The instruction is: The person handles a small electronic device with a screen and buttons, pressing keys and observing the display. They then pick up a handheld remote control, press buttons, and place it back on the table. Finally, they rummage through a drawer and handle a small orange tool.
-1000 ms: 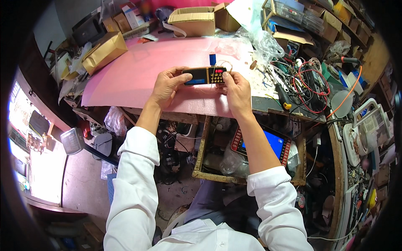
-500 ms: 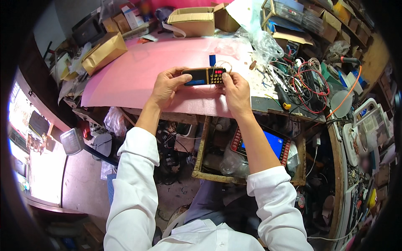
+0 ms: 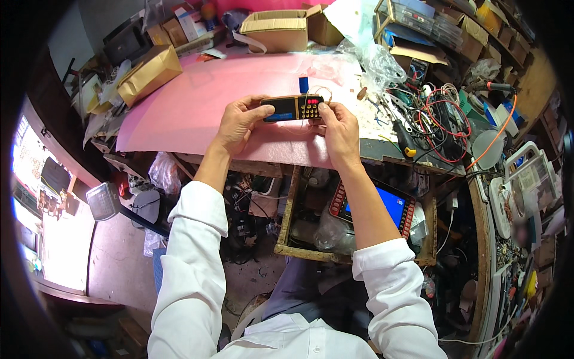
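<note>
Item: small black-and-orange radio (image 3: 293, 108) with keypad, held level just above the pink bench (image 3: 179, 107) near its front edge; left hand (image 3: 237, 122) pinches its left end, right hand (image 3: 338, 128) pinches the keypad end, fingers pressed on the case; thin wire loop (image 3: 320, 91) at its top, likely to snag or tear if twisted; cable tangle (image 3: 439, 122) and screwdriver (image 3: 403, 140) near; a slip could drop it into the open drawer (image 3: 287, 227) below.

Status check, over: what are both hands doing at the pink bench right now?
Left hand and right hand both grip small black-and-orange keypad device, held above pink bench top. Tangled wires and screwdriver lie to the right, apart.
</note>
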{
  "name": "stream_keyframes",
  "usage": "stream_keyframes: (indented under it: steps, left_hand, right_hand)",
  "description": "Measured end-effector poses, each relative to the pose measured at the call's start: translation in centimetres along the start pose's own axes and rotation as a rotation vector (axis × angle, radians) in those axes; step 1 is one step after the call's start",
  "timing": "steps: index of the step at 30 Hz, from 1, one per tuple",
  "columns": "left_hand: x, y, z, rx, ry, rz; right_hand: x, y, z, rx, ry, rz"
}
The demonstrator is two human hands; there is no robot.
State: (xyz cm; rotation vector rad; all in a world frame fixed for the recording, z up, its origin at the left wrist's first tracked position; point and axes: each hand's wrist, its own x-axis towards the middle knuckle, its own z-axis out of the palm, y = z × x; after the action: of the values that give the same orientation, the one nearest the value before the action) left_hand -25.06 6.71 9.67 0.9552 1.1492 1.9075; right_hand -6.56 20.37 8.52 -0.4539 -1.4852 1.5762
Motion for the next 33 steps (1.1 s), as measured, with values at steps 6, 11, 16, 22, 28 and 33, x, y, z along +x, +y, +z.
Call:
stream_keyframes:
  steps: [6, 11, 16, 22, 28, 33]
  left_hand:
    - [0.03, -0.01, -0.14, -0.007, -0.015, -0.002]
    - [-0.01, -0.16, -0.21, 0.025, 0.006, 0.02]
    - [-0.12, 0.16, 0.02, 0.017, -0.011, -0.002]
    - [0.13, -0.07, -0.14, 0.017, -0.011, 0.015]
    - [0.18, -0.02, 0.01, 0.011, -0.015, -0.002]
    - [0.06, 0.03, -0.08, 0.007, -0.013, 0.0]
  right_hand:
    - [0.05, 0.13, 0.06, 0.011, 0.004, 0.002]
    - [-0.05, 0.14, 0.07, 0.019, 0.001, 0.004]
    - [0.01, 0.28, 0.11, -0.018, 0.012, -0.011]
    - [-0.04, 0.02, 0.09, 0.008, 0.007, 0.01]
    - [0.01, 0.19, 0.0, 0.028, 0.013, -0.01]
    - [0.06, 0.24, 0.0, -0.029, 0.016, -0.006]
